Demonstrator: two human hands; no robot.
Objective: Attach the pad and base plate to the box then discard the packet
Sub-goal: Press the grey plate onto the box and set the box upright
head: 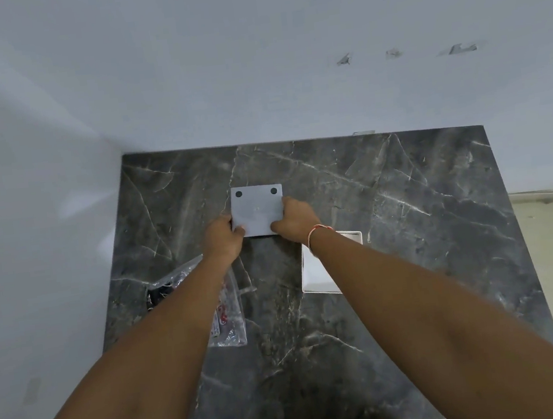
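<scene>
We are clamping the box (257,211) flat by its near corners, left hand (223,236) and right hand (293,220) closed on it, packet (222,305) lying nearer our left wrist.

We see pale grey square box (257,211) flat mid-worktop (408,228), two dark pads (239,194) at far corners; clear packet (225,304) near left edge.

Dim, soft light (edges warped).
</scene>
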